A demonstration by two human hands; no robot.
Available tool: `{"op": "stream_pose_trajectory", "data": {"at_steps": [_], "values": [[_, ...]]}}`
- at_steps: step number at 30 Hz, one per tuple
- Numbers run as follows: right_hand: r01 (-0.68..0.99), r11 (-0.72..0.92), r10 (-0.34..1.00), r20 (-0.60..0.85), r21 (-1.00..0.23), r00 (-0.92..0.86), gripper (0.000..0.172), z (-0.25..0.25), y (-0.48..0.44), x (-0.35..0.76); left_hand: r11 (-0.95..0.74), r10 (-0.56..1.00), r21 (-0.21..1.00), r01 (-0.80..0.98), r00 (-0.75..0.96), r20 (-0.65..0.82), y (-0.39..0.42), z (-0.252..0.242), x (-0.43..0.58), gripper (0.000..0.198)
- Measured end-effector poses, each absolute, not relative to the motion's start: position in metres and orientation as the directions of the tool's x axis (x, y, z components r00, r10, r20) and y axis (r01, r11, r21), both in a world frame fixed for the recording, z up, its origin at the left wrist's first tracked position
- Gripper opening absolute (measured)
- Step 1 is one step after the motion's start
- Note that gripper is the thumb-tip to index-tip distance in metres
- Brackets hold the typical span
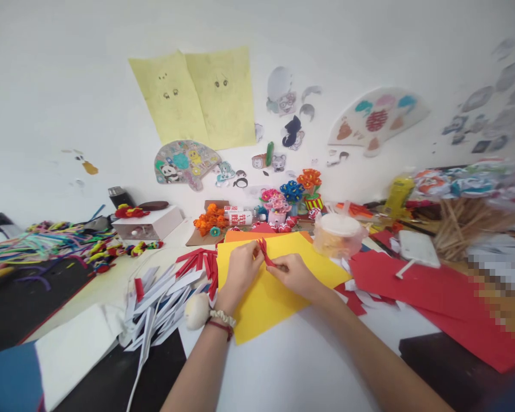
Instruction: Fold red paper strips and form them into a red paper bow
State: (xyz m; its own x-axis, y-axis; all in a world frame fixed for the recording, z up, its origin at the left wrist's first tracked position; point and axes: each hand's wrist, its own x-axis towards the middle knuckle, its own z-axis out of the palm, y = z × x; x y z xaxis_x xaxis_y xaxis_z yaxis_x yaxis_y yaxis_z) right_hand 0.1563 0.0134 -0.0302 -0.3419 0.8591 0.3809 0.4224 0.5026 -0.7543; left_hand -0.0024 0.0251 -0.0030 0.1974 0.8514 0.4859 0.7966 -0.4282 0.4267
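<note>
Between my two hands, above yellow paper sheets [268, 303], is a small folded piece of red paper [264, 252]. The fingers of my left hand [244, 264] pinch its left side near the top. My right hand [292, 274] pinches its lower right end between thumb and fingers. Folded red paper strips [201, 264] lie left of the yellow sheets, with white strips [167, 303] beside them. A scrunchie and a red band circle my left wrist, next to a round pale object [197, 312].
Red paper sheets [412, 286] and a white phone-like object [419, 249] lie to the right. A lidded plastic tub [339, 234], craft flowers [276, 206] and a white drawer box [150, 224] stand behind. Pipe cleaners [47, 243] are piled at left.
</note>
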Motion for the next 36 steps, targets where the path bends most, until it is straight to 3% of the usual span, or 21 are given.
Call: {"op": "stream_pose_trajectory", "data": {"at_steps": [9,15,18,22,29,36], "values": [[0.387,0.427,0.901,0.348,-0.817,-0.258,0.036,-0.031,0.021,0.168,-0.48,0.871,0.622,0.618,0.251,0.423,0.025,0.007,-0.011,0.008],[0.239,0.312,0.925,0.235,-0.919,-0.3,0.023,-0.027,0.022,0.172,-0.34,0.94,0.844,0.416,0.134,0.313,0.032,0.003,-0.02,0.046],[0.206,0.285,0.918,0.205,-0.936,-0.338,0.025,-0.026,0.02,0.172,-0.31,0.948,0.908,0.284,0.161,0.273,0.031,-0.003,-0.012,0.05],[0.142,0.271,0.921,0.214,-0.952,-0.324,0.03,-0.023,0.019,0.174,-0.289,0.951,0.943,0.167,0.161,0.263,0.029,-0.003,-0.008,0.044],[0.07,0.289,0.955,0.282,-0.955,-0.095,0.035,-0.024,0.023,0.176,-0.24,0.959,0.967,0.084,0.174,0.223,0.026,0.008,-0.011,0.04],[0.107,0.285,0.953,0.27,-0.953,-0.137,0.041,-0.021,0.015,0.167,-0.226,0.973,0.971,0.073,0.054,0.223,0.024,0.001,-0.003,0.039]]}}
